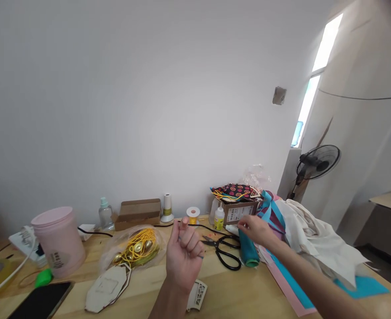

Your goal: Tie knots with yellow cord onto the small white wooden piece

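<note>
My left hand (184, 254) is raised above the table with its palm towards me and its fingers curled in. Anything pinched in it is too small to make out. Below it lies a pale fretwork piece (198, 294), partly covered by my wrist. My right hand (257, 229) is closed in a pinch in front of a teal roll (248, 250), and I cannot see what its fingertips hold. Black-handled scissors (226, 252) lie between the two hands. Behind them stand a small yellow-labelled bottle (219, 218) and a spool of yellow cord (193, 215).
On the left are a pink canister (59, 243), a phone (42, 301), white flat panels (107, 288) and a bag of yellow cords with gold bells (138, 246). An open cardboard box (138, 215) stands by the wall. White cloth (315, 235) is heaped right.
</note>
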Demonstrator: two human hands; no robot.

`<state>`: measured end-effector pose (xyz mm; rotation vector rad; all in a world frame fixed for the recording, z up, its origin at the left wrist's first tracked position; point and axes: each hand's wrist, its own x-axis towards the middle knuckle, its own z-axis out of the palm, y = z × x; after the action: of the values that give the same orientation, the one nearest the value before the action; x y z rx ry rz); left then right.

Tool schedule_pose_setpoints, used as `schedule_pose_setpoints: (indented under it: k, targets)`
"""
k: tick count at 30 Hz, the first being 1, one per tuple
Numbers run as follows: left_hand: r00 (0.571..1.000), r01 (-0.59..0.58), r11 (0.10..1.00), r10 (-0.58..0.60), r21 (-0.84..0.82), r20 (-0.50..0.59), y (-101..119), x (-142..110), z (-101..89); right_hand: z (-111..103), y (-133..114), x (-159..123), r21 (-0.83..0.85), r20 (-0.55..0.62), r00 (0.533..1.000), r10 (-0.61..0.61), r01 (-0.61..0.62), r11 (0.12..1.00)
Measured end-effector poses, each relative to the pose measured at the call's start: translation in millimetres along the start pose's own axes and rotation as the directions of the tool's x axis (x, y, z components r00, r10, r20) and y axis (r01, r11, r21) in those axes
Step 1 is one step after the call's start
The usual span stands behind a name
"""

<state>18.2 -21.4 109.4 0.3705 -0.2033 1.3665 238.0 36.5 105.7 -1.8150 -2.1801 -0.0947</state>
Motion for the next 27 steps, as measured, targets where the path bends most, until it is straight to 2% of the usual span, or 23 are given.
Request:
schedule_pose_setpoints:
  k: [3,6,9,12,14,16,18,21,24,25,27]
  targets:
    - [1.0,-0.018,0.999,0.018,0.033,-0.009,10.4,-8.5,-6.5,40.5,15.6,-20.4,0.046,0.028,0.995,0.099,-0.1,0.994]
    - [0.998,-0.041,0.998,0.043,0.046,-0.045,16.2,-14.6,-6.1,58.7,22.9,-28.6,0.11,0.042,0.978,0.203,-0.206,0.972]
    - [0.995,-0.065,0.996,0.069,0.062,-0.066,18.3,-20.7,1.7,65.4,23.0,-28.1,0.188,0.073,0.951,0.301,-0.31,0.932]
    - [0.993,-0.091,0.99,0.098,0.109,-0.061,26.2,-31.9,16.1,65.3,27.2,-27.7,0.219,0.074,0.941,0.33,-0.338,0.915]
    - [0.99,-0.119,0.978,0.131,0.172,-0.059,36.2,-43.1,26.3,61.6,33.2,-30.1,0.315,0.01,0.94,0.34,-0.326,0.891]
    - [0.978,-0.158,0.957,0.186,0.243,-0.098,47.0,-54.8,33.3,55.6,38.1,-34.5,0.506,-0.09,0.933,0.348,-0.258,0.823]
    - [0.967,-0.191,0.94,0.229,0.282,-0.109,54.5,-63.6,34.0,47.6,38.1,-40.2,0.704,-0.166,0.912,0.374,-0.157,0.693]
    - [0.963,-0.171,0.933,0.227,0.315,-0.148,54.1,-67.6,21.3,32.5,26.0,-49.5,0.902,-0.157,0.9,0.406,-0.037,0.43]
    - [0.972,-0.007,0.941,0.087,0.339,-0.22,38.3,-64.4,-0.7,14.4,5.8,-58.6,0.996,-0.054,0.948,0.313,0.03,0.08]
    - [0.963,0.085,0.93,0.015,0.357,-0.269,30.3,-62.8,-7.3,8.3,-1.0,-61.4,0.999,-0.03,0.965,0.261,0.035,-0.015]
    - [0.929,0.237,0.881,-0.084,0.408,-0.36,12.2,-59.8,-16.6,-2.6,-13.6,-66.4,0.989,-0.008,0.985,0.172,0.034,-0.147]
